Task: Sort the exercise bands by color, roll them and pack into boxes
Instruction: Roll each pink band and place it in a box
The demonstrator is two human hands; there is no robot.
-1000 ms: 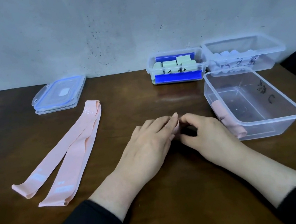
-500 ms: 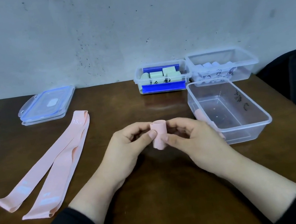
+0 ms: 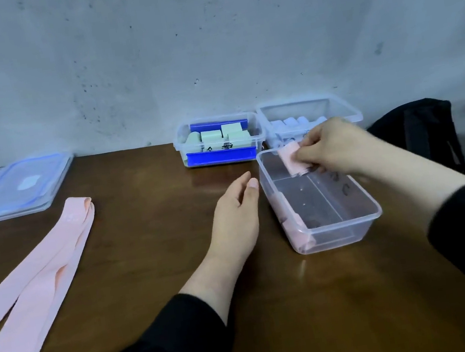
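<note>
Over the far end of the clear box (image 3: 339, 221) my right hand (image 3: 339, 146) pinches a rolled pink band (image 3: 292, 158). My left hand (image 3: 236, 214) rests relaxed on the table (image 3: 151, 249), holding nothing. A "C" mark shows on the box wall; other writing I cannot read. Flat pink bands (image 3: 35, 286) lie at left.

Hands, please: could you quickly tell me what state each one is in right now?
Left hand: open, holding nothing.
Right hand: pinching the rolled pink band over the clear box.
</note>
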